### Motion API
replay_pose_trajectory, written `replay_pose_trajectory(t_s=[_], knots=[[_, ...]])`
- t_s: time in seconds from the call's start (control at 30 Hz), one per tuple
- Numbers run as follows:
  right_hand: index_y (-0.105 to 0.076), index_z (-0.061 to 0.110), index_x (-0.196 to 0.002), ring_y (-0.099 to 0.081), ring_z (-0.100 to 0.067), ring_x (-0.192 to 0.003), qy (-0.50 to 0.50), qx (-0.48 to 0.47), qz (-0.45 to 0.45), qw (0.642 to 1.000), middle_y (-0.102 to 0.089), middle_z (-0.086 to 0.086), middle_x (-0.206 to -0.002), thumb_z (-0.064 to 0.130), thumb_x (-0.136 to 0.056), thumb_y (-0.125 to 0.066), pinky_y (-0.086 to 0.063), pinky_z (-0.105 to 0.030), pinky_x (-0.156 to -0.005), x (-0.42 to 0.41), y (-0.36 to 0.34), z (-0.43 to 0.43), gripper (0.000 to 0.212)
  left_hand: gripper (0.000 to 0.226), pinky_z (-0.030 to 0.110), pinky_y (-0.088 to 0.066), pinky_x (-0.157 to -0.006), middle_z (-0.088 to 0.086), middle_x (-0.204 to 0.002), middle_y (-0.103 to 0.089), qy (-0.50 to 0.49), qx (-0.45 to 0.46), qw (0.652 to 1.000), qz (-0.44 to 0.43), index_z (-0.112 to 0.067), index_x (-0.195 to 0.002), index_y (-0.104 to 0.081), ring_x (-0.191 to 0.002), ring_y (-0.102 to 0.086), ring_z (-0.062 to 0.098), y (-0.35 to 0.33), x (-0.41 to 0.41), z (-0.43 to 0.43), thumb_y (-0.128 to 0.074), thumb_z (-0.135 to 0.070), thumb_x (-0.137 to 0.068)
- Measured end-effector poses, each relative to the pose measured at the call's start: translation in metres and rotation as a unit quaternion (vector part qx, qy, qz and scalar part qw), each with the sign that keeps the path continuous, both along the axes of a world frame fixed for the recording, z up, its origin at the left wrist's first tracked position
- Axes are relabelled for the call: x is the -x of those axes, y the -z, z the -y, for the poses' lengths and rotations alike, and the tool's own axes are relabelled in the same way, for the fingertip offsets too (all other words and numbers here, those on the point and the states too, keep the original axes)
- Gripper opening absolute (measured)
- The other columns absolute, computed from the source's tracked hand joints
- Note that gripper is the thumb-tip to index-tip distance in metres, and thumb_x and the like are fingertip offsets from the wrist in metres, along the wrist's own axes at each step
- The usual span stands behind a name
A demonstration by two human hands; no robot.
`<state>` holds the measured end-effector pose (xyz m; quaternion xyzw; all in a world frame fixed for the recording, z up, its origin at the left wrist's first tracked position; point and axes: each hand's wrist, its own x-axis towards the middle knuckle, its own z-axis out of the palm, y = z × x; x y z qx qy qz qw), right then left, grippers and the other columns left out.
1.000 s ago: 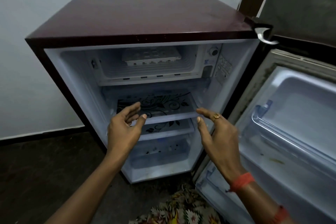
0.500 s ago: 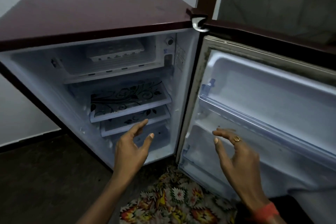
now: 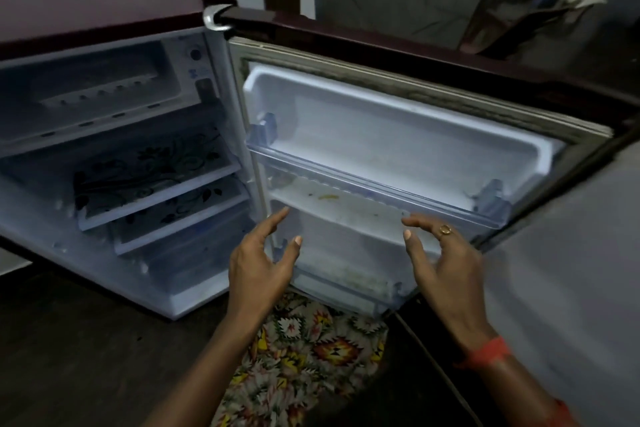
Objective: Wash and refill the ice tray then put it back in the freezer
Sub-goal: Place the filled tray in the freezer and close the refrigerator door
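Observation:
A small maroon fridge (image 3: 97,3) stands with its door (image 3: 398,135) swung wide open to the right. The white ice tray (image 3: 100,88) lies blurred inside the freezer compartment (image 3: 20,121) at the top left. My left hand (image 3: 259,262) hovers with relaxed fingers in front of the door's lower shelves, holding nothing. My right hand (image 3: 446,260), with a ring on one finger, hovers beside it, fingers loosely bent and empty. Both hands are well below and to the right of the ice tray.
Inside the fridge are two glass shelves with a black floral print (image 3: 149,177) and a clear bin below. The door has a clear shelf rail (image 3: 374,187) and a lower rack. Patterned cloth (image 3: 304,350) lies below my arms over a dark floor. A grey wall (image 3: 571,288) stands at right.
My view has swung right, so the fridge interior slid left and the door now fills the middle. Both hands stayed apart and empty, now in front of the door instead of the shelves.

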<state>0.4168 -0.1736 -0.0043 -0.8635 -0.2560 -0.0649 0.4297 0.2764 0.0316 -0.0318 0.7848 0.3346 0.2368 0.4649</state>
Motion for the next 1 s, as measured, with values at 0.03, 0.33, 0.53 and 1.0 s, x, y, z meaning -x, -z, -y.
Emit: replay_pose_trajectory(t_s=[0.03, 0.33, 0.53, 1.0], knots=[[-0.072, 0.025, -0.109, -0.063, -0.007, -0.109, 0.01, -0.004, -0.002, 1.0, -0.07, 0.013, -0.111, 0.022, -0.095, -0.065, -0.051, -0.031, -0.094, -0.003, -0.003, 0.011, 0.015, 0.048, 0.03, -0.047, -0.103, -0.015, -0.137, -0.062, 0.008, -0.004, 1.0, 0.004, -0.039, -0.137, -0.061, -0.129, -0.055, 0.007, -0.005, -0.006, 0.01, -0.074, -0.031, -0.092], [-0.072, 0.023, -0.107, -0.067, -0.007, -0.098, 0.114, -0.059, -0.015, 0.992, -0.071, 0.01, -0.102, 0.019, -0.093, -0.068, -0.046, -0.019, -0.089, -0.034, -0.016, 0.1, 0.015, 0.048, 0.048, -0.043, -0.112, -0.008, -0.143, -0.057, 0.095, -0.144, 0.982, 0.07, -0.027, -0.138, -0.062, -0.134, -0.049, 0.009, -0.058, -0.068, 0.077, -0.068, -0.035, -0.091], [-0.07, 0.018, -0.114, -0.066, -0.007, -0.104, 0.131, -0.102, -0.067, 0.984, -0.071, 0.006, -0.108, 0.019, -0.095, -0.065, -0.044, -0.004, -0.092, -0.053, -0.018, 0.13, 0.019, 0.045, 0.039, -0.041, -0.105, -0.002, -0.139, -0.058, 0.125, -0.282, 0.945, 0.111, -0.023, -0.136, -0.063, -0.127, -0.051, 0.018, -0.1, -0.118, 0.108, -0.066, -0.039, -0.093], [-0.058, 0.016, -0.138, -0.049, 0.01, -0.109, 0.136, -0.122, -0.133, 0.974, -0.063, 0.001, -0.133, 0.032, -0.105, -0.047, -0.03, 0.009, -0.084, -0.091, -0.023, 0.132, 0.039, 0.057, 0.041, -0.019, -0.122, -0.001, -0.153, -0.05, 0.23, -0.431, 0.873, 0.005, -0.025, -0.148, -0.051, -0.149, -0.035, 0.021, -0.178, -0.258, 0.17, -0.038, -0.058, -0.102]])
